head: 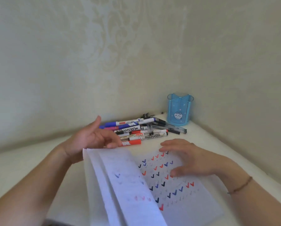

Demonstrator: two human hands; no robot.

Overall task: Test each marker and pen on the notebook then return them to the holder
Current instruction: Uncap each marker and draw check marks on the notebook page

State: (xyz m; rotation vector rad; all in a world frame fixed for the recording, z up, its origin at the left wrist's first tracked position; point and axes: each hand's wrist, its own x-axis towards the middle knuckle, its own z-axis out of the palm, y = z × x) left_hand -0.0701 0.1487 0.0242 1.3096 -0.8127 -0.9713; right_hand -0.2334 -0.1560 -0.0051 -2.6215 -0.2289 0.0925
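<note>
My notebook point(152, 185) lies open on the tabletop point(38, 160), right hand point(187, 159) spread flat pinning the ticked page; left hand point(94, 137), grip loose, lifts pages seeking blank paper; markers point(136, 131) piled beside the blue holder point(179, 110).

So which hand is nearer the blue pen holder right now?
The right hand. It rests on the open notebook, in front of and slightly left of the blue pen holder. The left hand is farther left, beyond the marker pile.
</note>
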